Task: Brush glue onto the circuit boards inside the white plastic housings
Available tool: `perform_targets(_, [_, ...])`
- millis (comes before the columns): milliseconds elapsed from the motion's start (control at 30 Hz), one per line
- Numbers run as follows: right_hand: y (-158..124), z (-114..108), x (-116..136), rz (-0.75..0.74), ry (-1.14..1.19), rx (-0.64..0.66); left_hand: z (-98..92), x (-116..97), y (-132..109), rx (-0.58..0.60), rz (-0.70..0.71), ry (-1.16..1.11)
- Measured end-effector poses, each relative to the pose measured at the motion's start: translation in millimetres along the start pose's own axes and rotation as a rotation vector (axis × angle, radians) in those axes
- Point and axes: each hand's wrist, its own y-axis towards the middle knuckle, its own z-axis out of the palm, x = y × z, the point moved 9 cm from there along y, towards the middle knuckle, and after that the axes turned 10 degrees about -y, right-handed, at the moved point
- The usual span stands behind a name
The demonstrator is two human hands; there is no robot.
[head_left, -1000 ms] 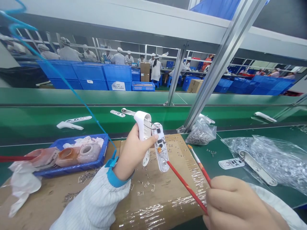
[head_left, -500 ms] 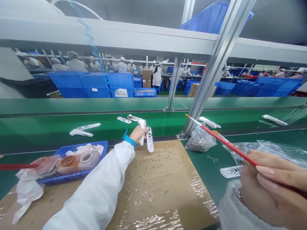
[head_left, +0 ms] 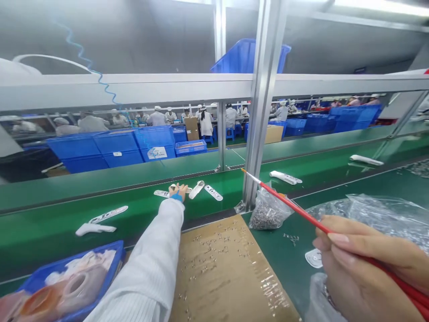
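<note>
My left hand (head_left: 178,192) reaches onto the green belt (head_left: 134,201), over a white curved part whose hold is unclear. Beside it lie a white curved piece (head_left: 196,189) and a flat white plate with dark slots (head_left: 213,193); another plate (head_left: 161,193) is just left of the hand. My right hand (head_left: 365,259) pinches a red brush (head_left: 295,206), its tip pointing up and left. Small metal pieces are scattered on the cardboard (head_left: 228,277) between my arms.
A blue tray (head_left: 117,264) with jars stands at the lower left. A bag of small metal parts (head_left: 268,210) sits by the metal post (head_left: 263,98). More white parts (head_left: 284,177) lie on the belt. Co-workers in white sit beyond blue bins (head_left: 120,145).
My left hand has moved forward onto the belt. The white piece and slotted plate it held now lie on the belt to its right. The view has shifted; the brush remains in my right hand.
</note>
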Motion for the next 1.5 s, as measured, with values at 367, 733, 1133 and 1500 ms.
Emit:
perform_targets(367, [8, 31, 1, -0.006, -0.069, 0.062, -55.6, -11, 9, 0.023, 0.004, -0.072])
perform_targets(733, [-15, 83, -9, 0.055, -0.609, 0.278, -127.5, -118, -154, 0.165, 0.346, -1.136])
perform_targets(1133, [-23, 95, 7, 0.156, -0.458, 0.481, -24.5, -114, -267, 0.982, 0.019, -1.180])
perform_targets(1500, [-41, 114, -1, 0.131, -0.562, 0.763, -7.4, -126, -238, 0.298, 0.338, -1.220])
